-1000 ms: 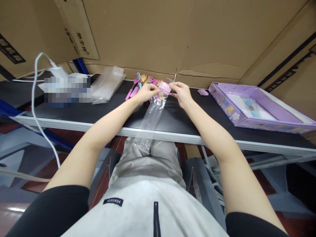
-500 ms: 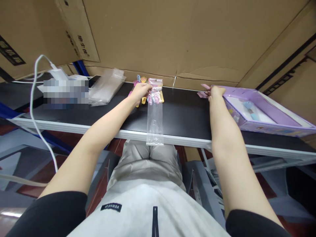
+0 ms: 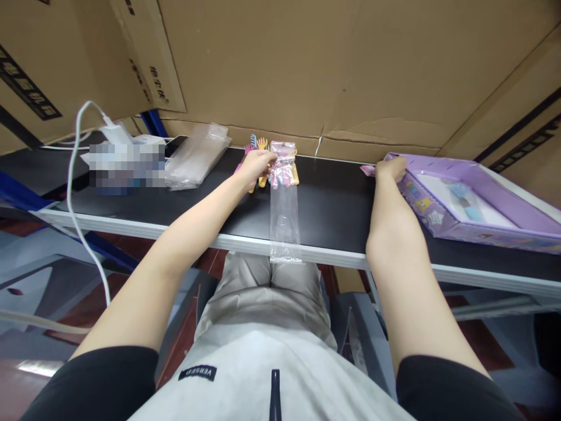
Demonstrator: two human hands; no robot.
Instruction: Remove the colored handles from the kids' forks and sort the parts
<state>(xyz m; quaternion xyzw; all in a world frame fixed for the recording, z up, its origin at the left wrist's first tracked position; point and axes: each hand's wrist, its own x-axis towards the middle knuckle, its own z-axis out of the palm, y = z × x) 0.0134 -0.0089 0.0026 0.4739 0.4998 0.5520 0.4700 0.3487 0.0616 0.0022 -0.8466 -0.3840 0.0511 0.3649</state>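
Observation:
My left hand (image 3: 256, 164) is closed on the top of a long clear plastic bag (image 3: 284, 210) with a pink header; the bag lies flat on the black table (image 3: 333, 204) and overhangs its front edge. Under and behind that hand lies a pile of small coloured toy combs (image 3: 258, 145). My right hand (image 3: 390, 168) is curled at the left corner of a purple toy box (image 3: 473, 202), fingers on a small pink card (image 3: 367, 169) there.
A stack of clear bags (image 3: 197, 155) lies left of the combs. Further left sit a white charger and cable (image 3: 109, 131). Large cardboard boxes (image 3: 307, 64) wall off the table's back. My lap is under the front edge.
My right hand let go of the bag's header and went right to the pink card by the purple box. The bag dropped flat onto the table, still held by my left hand.

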